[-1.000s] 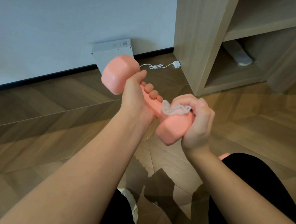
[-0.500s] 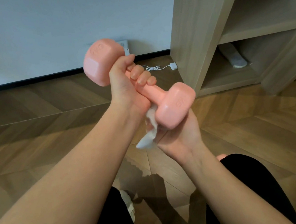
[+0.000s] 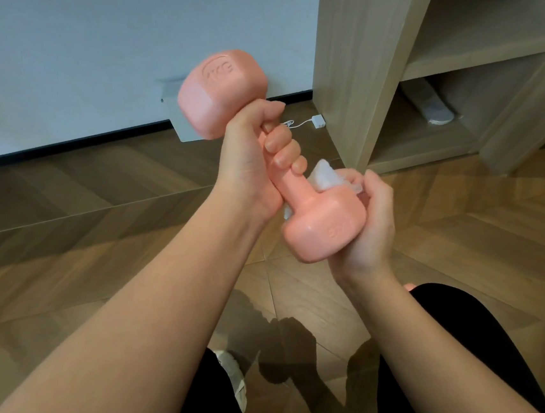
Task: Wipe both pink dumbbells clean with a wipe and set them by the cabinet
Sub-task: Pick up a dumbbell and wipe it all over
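my left hand (image 3: 247,165) has its fingers wrapped tight round the handle of the pink dumbbell (image 3: 296,189), which is tilted in the air above the floor (image 3: 101,239), near the cabinet (image 3: 357,65). my right hand (image 3: 371,226) cups the lower head and curls round the white wipe (image 3: 326,175), pressing it on; those fingers are mostly hidden. cabinet's bottom compartment holds a grey shoe-like thing (image 3: 431,106), hard to make out. upper shelf cut off. pink bit (image 3: 408,287) beside my right knee, can't tell what.
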`<control>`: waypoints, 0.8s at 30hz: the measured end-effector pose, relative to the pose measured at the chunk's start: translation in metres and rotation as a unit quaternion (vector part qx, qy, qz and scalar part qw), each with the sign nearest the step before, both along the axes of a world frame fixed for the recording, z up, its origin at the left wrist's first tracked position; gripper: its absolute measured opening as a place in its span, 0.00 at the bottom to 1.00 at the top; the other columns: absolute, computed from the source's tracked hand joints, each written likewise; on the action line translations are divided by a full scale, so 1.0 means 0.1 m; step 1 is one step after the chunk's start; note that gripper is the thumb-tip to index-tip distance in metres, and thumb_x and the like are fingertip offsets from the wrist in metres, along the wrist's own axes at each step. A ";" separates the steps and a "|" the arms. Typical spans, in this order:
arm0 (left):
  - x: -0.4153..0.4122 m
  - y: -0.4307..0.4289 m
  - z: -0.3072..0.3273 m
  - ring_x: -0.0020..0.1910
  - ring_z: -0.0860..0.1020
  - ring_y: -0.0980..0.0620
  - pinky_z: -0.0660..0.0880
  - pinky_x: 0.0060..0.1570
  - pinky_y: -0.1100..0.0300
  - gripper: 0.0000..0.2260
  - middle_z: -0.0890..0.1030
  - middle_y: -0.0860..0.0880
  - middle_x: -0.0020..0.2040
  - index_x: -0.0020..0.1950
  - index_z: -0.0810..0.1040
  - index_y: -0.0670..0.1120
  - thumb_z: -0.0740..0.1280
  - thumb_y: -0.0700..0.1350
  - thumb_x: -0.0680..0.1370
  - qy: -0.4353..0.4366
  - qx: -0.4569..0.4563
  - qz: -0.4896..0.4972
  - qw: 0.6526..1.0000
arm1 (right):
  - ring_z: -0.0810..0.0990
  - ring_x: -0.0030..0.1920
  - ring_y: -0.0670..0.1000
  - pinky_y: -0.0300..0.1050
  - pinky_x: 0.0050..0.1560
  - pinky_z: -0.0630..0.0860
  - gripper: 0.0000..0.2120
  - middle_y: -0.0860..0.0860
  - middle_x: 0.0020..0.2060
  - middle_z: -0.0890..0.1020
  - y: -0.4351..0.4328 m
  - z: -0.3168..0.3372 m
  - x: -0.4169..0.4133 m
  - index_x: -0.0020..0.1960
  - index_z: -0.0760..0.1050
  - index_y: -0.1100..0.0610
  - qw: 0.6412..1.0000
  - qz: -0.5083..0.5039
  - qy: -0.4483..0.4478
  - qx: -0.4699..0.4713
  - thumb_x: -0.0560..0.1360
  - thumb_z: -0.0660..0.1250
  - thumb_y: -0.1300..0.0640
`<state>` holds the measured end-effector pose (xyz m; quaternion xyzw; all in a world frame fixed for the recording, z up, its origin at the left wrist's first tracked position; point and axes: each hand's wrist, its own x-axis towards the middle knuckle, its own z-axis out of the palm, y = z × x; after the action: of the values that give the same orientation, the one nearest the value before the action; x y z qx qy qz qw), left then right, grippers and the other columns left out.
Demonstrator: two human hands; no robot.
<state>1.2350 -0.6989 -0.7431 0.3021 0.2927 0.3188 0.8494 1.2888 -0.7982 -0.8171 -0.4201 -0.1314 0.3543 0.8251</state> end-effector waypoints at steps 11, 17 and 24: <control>-0.04 0.00 0.03 0.18 0.56 0.54 0.60 0.21 0.64 0.21 0.57 0.53 0.19 0.24 0.61 0.50 0.59 0.41 0.77 -0.043 0.011 -0.001 0.999 | 0.74 0.40 0.50 0.46 0.42 0.69 0.23 0.51 0.34 0.76 0.00 0.06 -0.02 0.36 0.76 0.55 0.998 0.057 0.033 0.005 0.76 0.53 0.41; -0.06 0.00 0.00 0.16 0.58 0.55 0.61 0.20 0.64 0.18 0.59 0.53 0.17 0.22 0.60 0.50 0.61 0.42 0.70 -0.094 0.056 -0.049 0.993 | 0.78 0.35 0.53 0.45 0.38 0.75 0.22 0.54 0.34 0.78 -0.01 0.14 -0.08 0.38 0.77 0.58 0.957 0.112 0.265 -0.012 0.73 0.60 0.40; 0.04 -0.12 -0.19 0.25 0.74 0.51 0.75 0.33 0.58 0.09 0.72 0.48 0.29 0.41 0.71 0.45 0.67 0.42 0.79 0.069 -0.028 0.023 0.997 | 0.80 0.40 0.51 0.42 0.41 0.75 0.24 0.54 0.35 0.81 -0.05 0.05 0.11 0.35 0.78 0.57 0.991 -0.108 -0.058 -0.044 0.73 0.54 0.41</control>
<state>1.2389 -0.7109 -0.7619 0.2921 0.3662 0.3088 0.8278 1.2998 -0.8033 -0.8125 -0.4878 -0.1167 0.2436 0.8301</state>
